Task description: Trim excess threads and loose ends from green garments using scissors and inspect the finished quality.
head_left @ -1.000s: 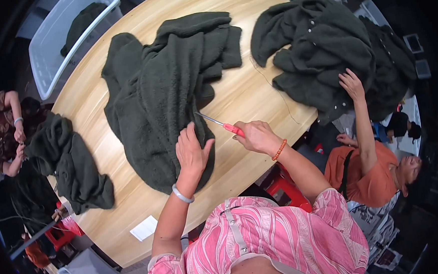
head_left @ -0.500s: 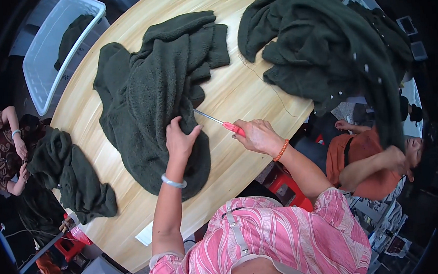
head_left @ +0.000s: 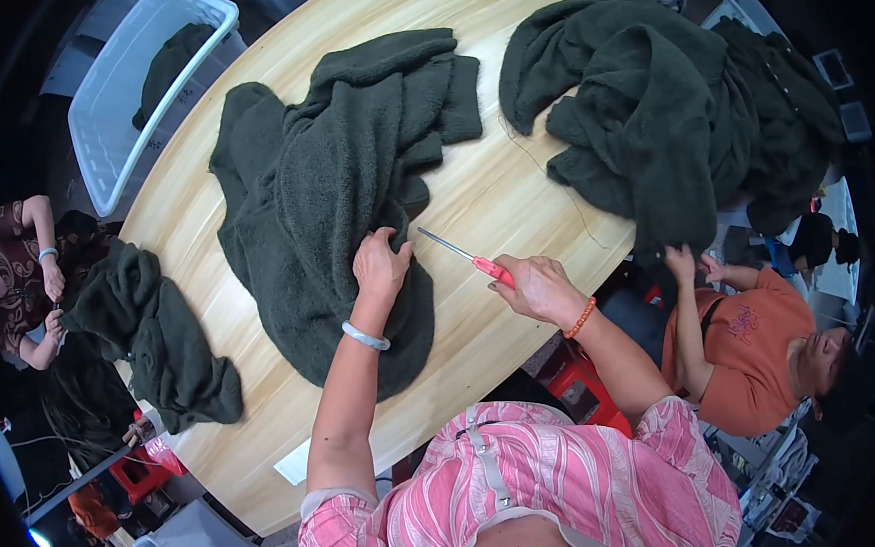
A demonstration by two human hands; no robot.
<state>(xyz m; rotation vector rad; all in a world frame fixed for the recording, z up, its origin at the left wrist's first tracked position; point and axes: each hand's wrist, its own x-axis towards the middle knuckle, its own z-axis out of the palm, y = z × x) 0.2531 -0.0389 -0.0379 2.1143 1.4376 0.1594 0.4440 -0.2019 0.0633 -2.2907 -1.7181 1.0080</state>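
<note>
Clock centred on the dark green fleecy garment [head_left: 323,200], 12 pointing away from the wearer; it lies crumpled on the pale wood-grain table [head_left: 492,185]. Left hand [head_left: 382,264] at 4 to 5 o'clock, on the garment near its edge: fingers bent and close together, thumb held off to the side; cannot tell if a fold is pinched between them. Right hand [head_left: 537,289] at 4 o'clock, above the table, wrapped round the red handle of a slim tool [head_left: 487,266]; its metal shaft points toward 10, tip just beside the garment edge, contact unclear. White bangle [head_left: 365,336] on left wrist, orange bead bracelet [head_left: 581,318] on right. Between 2 and 3: a larger dark green heap [head_left: 628,111], with a loose thread [head_left: 564,180] trailing across the wood beside it at 3. Co-worker in orange shirt [head_left: 754,364] at 4, one hand at the near end of that heap. Smaller dark green garment [head_left: 176,340] at 8, along the table edge; second co-worker [head_left: 16,264] at 9, both hands close together. Clear plastic bin [head_left: 109,138] at 10, dark cloth [head_left: 170,69] inside. White paper [head_left: 294,465] at 6, partly under the wearer's forearm in view; red stool [head_left: 580,390] between 4 and 5.
</note>
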